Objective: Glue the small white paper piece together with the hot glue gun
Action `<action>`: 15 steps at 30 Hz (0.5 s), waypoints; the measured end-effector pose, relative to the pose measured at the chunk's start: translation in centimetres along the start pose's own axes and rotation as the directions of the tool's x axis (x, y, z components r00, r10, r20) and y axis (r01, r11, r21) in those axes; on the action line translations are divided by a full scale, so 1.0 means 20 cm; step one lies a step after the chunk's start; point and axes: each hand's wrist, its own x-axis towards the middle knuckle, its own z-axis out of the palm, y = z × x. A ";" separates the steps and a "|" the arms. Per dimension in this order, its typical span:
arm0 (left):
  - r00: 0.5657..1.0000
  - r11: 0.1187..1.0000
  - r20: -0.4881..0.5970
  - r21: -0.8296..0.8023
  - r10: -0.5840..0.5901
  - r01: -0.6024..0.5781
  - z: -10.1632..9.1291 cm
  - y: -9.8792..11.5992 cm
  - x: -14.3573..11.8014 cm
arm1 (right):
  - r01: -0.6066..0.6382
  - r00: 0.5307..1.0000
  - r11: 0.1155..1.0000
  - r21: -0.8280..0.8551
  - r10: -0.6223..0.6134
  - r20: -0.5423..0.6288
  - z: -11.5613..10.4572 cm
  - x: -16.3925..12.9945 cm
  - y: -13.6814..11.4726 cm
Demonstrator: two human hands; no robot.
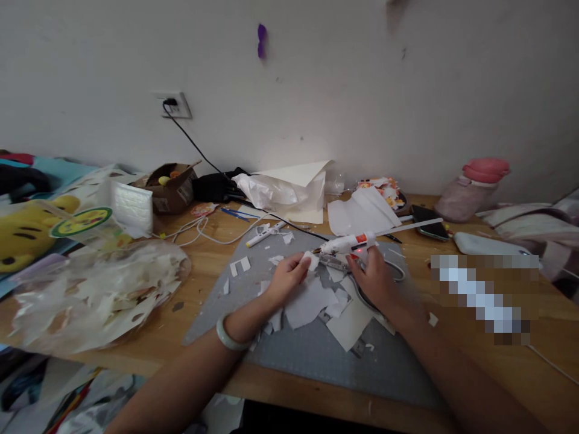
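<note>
1. The right hand (373, 271) is closed around the grip of a white glue gun (348, 243), above the grey cutting mat (316, 355) that lies on the bench (208, 265).
2. The long axis of the glue gun runs almost level, from right to left. A pale glue stick (416, 226) comes out at its back end toward the right, and its nozzle points left.
3. The left hand (287, 277) is curled, with the fingertips pinching a small white paper piece (311, 260). This piece is just at the nozzle, so the two hands nearly meet above the mat; the left hand is the nearer one to the piece, and the right hand only reaches it through the gun.
4. A small red light glows on the gun body. There is also an orange mark near the back of the gun, but I cannot read it.
5. Cut paper scraps (312, 304) lie under and between the hands, and metal scissors (389, 271) lie partly hidden under the right hand.
6. Writing: a round green and yellow label (80, 222) lies on the yellow plush toy package at the left, but its letters are too small to read. The cardboard box (172, 187) has a printed sticker, which is also not legible. One area at the right of the bench is blurred out.
</note>
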 end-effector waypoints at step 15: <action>0.999 1.000 -0.022 -0.003 -0.024 0.024 0.00 0.00 0.00 | -0.026 1.000 1.000 0.006 0.026 0.013 0.00 0.00 0.00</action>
